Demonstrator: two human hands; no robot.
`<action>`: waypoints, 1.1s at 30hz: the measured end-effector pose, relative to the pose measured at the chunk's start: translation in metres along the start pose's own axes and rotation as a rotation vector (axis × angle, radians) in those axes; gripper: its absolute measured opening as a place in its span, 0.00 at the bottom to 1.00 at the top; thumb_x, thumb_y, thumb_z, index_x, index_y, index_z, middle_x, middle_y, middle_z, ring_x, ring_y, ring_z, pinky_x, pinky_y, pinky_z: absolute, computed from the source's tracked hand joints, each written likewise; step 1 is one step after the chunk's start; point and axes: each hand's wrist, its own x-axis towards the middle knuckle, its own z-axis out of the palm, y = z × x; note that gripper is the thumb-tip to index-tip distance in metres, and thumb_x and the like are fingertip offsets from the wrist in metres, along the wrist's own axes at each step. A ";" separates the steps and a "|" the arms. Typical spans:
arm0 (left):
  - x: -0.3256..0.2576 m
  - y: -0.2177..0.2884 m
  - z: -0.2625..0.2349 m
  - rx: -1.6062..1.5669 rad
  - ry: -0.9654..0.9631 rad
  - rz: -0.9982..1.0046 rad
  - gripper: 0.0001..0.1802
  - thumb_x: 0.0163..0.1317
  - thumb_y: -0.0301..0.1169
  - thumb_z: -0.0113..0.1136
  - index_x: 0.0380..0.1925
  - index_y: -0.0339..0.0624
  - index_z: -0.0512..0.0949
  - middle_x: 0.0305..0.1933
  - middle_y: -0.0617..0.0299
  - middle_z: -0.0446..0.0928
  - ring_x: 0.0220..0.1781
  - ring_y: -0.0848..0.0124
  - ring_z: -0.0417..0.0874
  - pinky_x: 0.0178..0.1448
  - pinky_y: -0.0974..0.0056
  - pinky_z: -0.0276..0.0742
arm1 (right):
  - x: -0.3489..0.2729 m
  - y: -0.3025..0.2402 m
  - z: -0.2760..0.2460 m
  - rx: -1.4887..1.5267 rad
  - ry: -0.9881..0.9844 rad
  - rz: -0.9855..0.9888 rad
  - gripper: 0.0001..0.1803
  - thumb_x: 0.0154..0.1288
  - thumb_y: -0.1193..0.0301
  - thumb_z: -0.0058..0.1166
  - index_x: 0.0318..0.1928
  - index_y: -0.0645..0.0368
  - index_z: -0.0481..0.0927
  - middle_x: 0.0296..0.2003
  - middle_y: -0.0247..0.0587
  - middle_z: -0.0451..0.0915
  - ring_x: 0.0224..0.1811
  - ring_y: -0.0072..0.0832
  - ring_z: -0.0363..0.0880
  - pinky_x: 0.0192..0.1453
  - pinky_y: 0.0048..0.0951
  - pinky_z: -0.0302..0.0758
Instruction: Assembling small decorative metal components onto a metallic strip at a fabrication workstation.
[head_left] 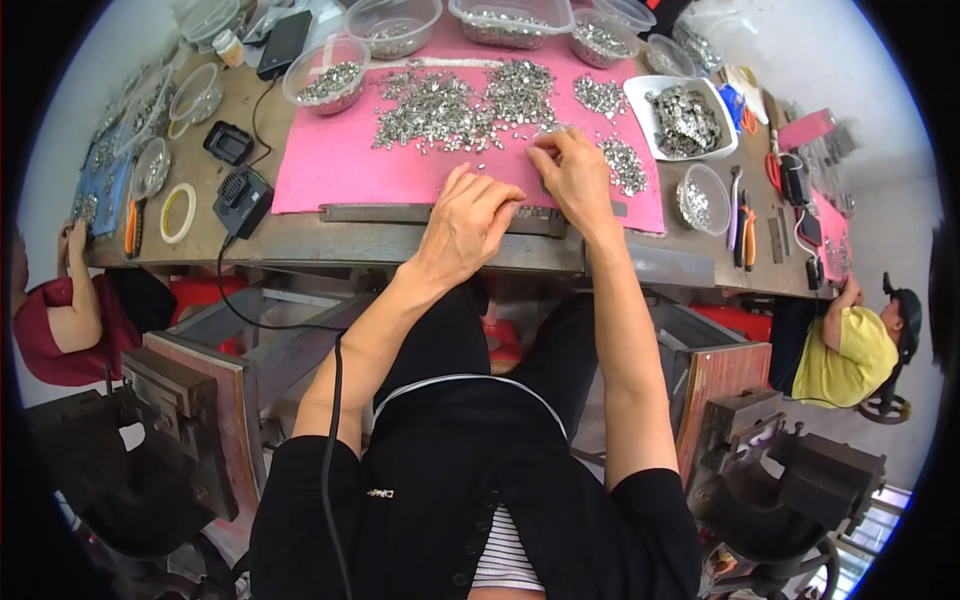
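Head view shows us our left hand (470, 222) resting with fingers curled on the dark metal strip (440, 213) at the near edge of the pink mat (330, 170). At its two o'clock, our right hand (572, 175) pinches at small silver metal parts (460, 105) heaped across the mat on the tabletop (300, 240); we cannot tell whether it grips one.

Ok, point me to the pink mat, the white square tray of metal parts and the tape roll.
pink mat (350, 175), head view, bare lower left area.
white square tray (640, 88), head view, left rim.
tape roll (166, 217), head view, left side of ring.
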 end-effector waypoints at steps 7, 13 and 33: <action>0.008 -0.033 -0.036 0.274 0.088 -0.200 0.04 0.65 0.31 0.65 0.38 0.46 0.85 0.35 0.63 0.83 0.41 0.62 0.80 0.63 0.52 0.63 | 0.005 0.005 0.014 -0.197 -0.050 0.004 0.06 0.61 0.70 0.63 0.34 0.59 0.85 0.34 0.45 0.82 0.40 0.44 0.81 0.49 0.44 0.71; 0.025 -0.051 -0.027 0.349 0.000 -0.233 0.06 0.62 0.36 0.68 0.37 0.49 0.86 0.34 0.65 0.82 0.43 0.64 0.79 0.64 0.50 0.60 | 0.000 0.000 0.002 -0.119 -0.085 0.002 0.06 0.60 0.72 0.61 0.35 0.63 0.84 0.35 0.48 0.83 0.40 0.44 0.82 0.48 0.43 0.73; 0.028 -0.057 -0.022 0.405 -0.049 -0.229 0.05 0.59 0.34 0.69 0.34 0.48 0.85 0.35 0.64 0.83 0.45 0.61 0.79 0.65 0.43 0.57 | -0.070 -0.024 -0.028 0.145 -0.056 -0.020 0.07 0.61 0.75 0.65 0.41 0.59 0.86 0.39 0.38 0.84 0.42 0.36 0.80 0.50 0.35 0.72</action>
